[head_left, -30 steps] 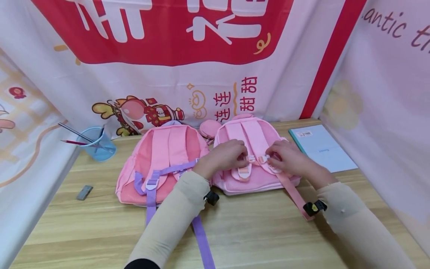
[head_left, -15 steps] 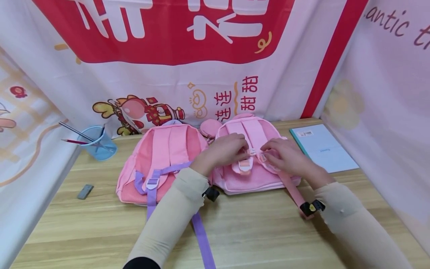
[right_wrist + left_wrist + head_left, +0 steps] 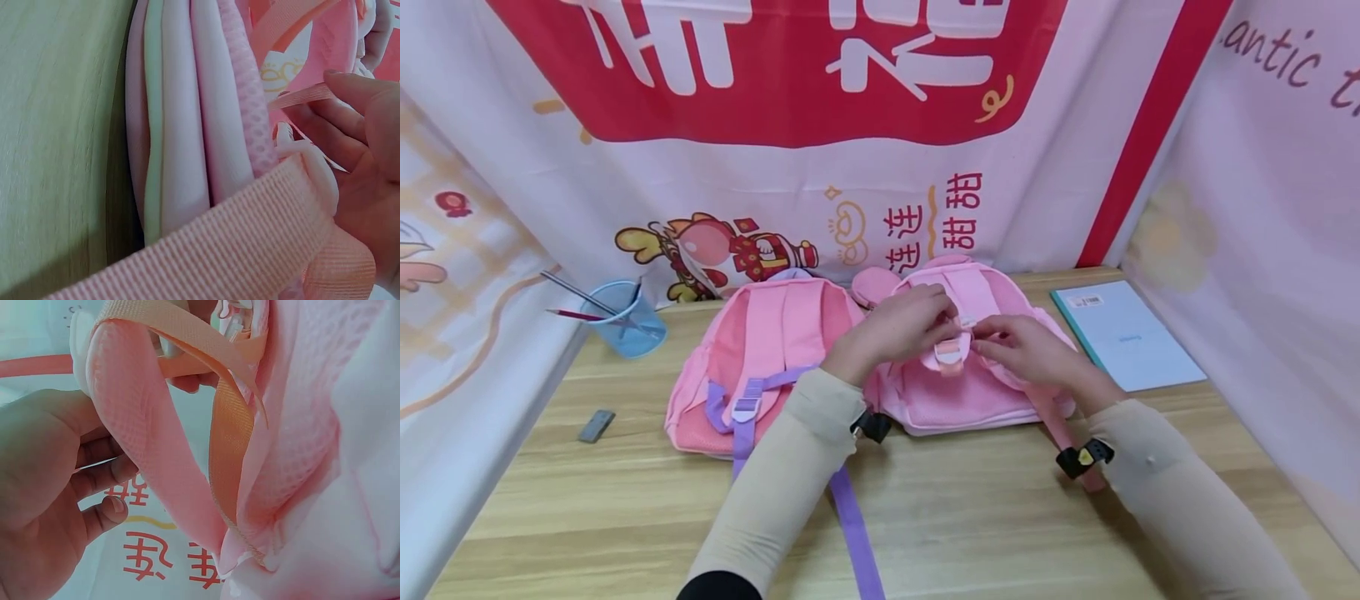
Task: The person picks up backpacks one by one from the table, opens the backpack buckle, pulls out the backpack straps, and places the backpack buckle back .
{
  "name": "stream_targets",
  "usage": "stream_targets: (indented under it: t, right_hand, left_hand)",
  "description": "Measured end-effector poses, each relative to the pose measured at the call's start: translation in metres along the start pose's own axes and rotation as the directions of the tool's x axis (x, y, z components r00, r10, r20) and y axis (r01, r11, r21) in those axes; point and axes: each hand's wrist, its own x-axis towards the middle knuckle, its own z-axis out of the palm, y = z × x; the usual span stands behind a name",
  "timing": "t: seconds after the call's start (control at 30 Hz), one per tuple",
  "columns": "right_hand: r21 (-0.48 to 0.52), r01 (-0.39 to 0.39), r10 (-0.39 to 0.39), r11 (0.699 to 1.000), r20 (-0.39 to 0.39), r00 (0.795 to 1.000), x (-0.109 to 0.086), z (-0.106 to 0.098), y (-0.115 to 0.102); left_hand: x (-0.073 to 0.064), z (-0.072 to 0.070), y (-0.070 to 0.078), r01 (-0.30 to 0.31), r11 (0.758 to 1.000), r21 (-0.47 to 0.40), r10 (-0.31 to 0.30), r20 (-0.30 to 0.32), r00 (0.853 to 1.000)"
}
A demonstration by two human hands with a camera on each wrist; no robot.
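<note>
A pink backpack point(image 3: 973, 400) lies on the table, its straps facing up. Both hands meet over a white chest-strap buckle point(image 3: 967, 322) in the head view. My left hand point(image 3: 910, 323) holds the buckle's left side; in the left wrist view a padded shoulder strap point(image 3: 134, 406) partly hides its fingers. My right hand point(image 3: 1033, 350) pinches the peach webbing point(image 3: 306, 97) at the buckle's right side between thumb and fingers. The buckle halves are close together, but whether they are joined is hidden. A white adjuster point(image 3: 951, 350) sits just below the left hand.
To the left lies a second pink backpack point(image 3: 760, 350) with purple straps point(image 3: 853, 533). Beyond it are a blue pen cup point(image 3: 628, 325) and a grey eraser-like block point(image 3: 597, 425). A light blue notebook point(image 3: 1127, 337) lies right of the hands, and cloth walls enclose the table.
The hands have come closer together and moved slightly up and away over the backpack. The two buckle halves, apart a second ago, now meet between them.
</note>
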Motion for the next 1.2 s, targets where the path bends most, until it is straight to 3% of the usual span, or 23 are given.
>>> stream_targets:
  t: [0.27, 0.43, 0.67, 1.07, 1.2]
  right_hand:
    - [0.132, -0.041, 0.055, 0.99, -0.106, 0.993, -0.005, -0.006, -0.003]
    - [0.296, -0.068, 0.113, 0.953, -0.137, 0.984, -0.009, -0.012, -0.007]
    - [0.429, -0.158, 0.228, 0.89, -0.116, 0.967, -0.006, -0.016, -0.014]
    - [0.541, -0.217, 0.301, 0.813, -0.071, 0.951, 0.001, -0.011, -0.015]
    - [0.562, -0.213, 0.305, 0.799, -0.074, 0.95, 0.003, -0.009, -0.017]
  left_hand:
    - [0.0, -0.001, -0.001, 0.009, 1.0, -0.025, -0.011, -0.047, 0.999]
    - [0.001, 0.0, 0.0, 0.022, 0.999, -0.031, -0.023, -0.052, 0.998]
    - [0.002, 0.003, 0.0, 0.009, 1.0, -0.02, -0.011, -0.085, 0.996]
    - [0.001, 0.006, 0.0, -0.005, 1.0, 0.002, 0.005, -0.121, 0.993]
    - [0.001, 0.006, 0.0, -0.018, 1.0, -0.016, 0.016, -0.126, 0.992]
